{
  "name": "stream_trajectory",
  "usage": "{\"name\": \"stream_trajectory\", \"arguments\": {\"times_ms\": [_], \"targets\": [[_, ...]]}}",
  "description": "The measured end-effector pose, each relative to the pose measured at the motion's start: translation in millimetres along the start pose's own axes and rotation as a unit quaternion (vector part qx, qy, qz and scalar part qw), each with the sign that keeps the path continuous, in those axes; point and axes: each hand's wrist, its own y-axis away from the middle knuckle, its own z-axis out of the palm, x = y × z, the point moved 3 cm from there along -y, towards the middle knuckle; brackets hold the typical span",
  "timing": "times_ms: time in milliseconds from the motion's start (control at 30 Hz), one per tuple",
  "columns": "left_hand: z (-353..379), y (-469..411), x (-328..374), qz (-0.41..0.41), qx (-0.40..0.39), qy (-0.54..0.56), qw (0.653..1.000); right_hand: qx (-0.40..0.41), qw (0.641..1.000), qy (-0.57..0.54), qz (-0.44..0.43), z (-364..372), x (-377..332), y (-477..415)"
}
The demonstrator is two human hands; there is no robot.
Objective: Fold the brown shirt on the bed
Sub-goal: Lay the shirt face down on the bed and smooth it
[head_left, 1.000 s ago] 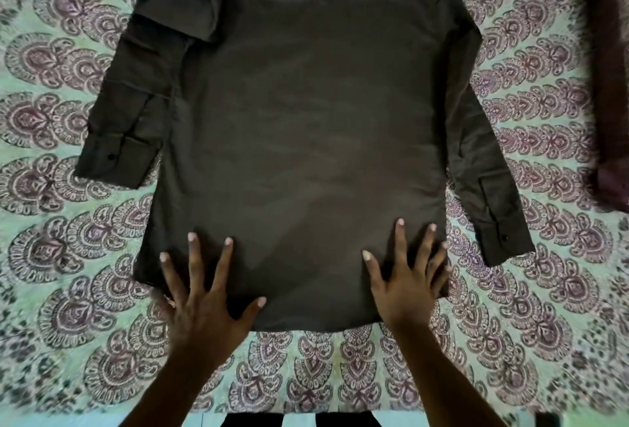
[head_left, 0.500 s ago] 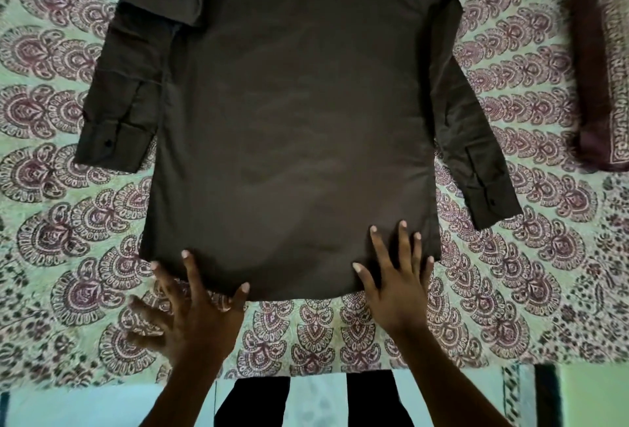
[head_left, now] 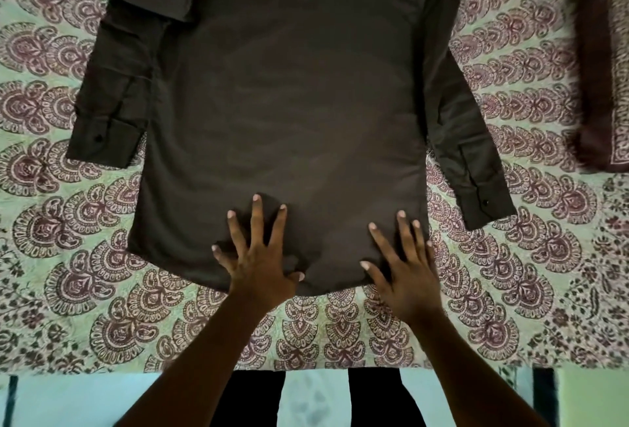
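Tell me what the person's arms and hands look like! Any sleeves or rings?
Both forearms are bare, with no sleeves in view. The left hand and right hand wear no gloves, rings, watch or bracelets. The fingers have short, neat nails.

left hand (head_left: 259, 266) moved right. was on lower-left part of brown shirt (head_left: 289, 103), then slid off hem onto bedsheet (head_left: 68, 273) half a sec back. now flat on shirt again, near middle of hem, fingers (head_left: 257, 222) spread. little pucker of cloth by its thumb, wasn't there before. right hand (head_left: 406, 276) fanned out a bit wider than half a sec ago. view tipped down too: shirt sits higher in frame, more floor (head_left: 68, 402) and dark legs (head_left: 250, 399) showing at bottom.
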Motion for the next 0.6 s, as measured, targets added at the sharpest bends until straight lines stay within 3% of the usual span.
{"name": "stream_trajectory", "arguments": {"times_ms": [67, 133, 200, 300, 400, 500, 600], "targets": [[-2.9, 1.8, 17.1, 0.024, 0.026, 0.014, 0.999, 0.008, 0.999, -0.019, 0.025, -3.4, 16.3, 3.3], [-2.1, 0.9, 40.0, 0.116, 0.050, -0.011, 0.992, -0.001, 1.000, -0.013, -0.012, -5.6, 26.6, 3.6], [1.5, -0.2, 65.5, 0.208, 0.025, -0.086, 0.974, -0.007, 0.999, -0.005, -0.050, -10.3, 38.8, 4.2], [2.9, -3.1, 101.8, 0.204, -0.023, -0.173, 0.963, 0.052, 0.997, -0.054, -0.029, -24.6, 59.7, -0.6], [-11.3, -12.7, 139.8, 0.196, 0.026, -0.196, 0.960, 0.134, 0.982, -0.128, 0.025, -52.5, 81.2, -27.4], [-27.1, -37.0, 179.1, 0.219, 0.099, -0.165, 0.957, 0.196, 0.965, -0.125, 0.118, -78.0, 111.4, -69.3], [-44.3, -68.1, 220.3, 0.224, 0.096, -0.075, 0.967, 0.117, 0.947, -0.136, 0.266, -88.9, 144.1, -120.7]]}}
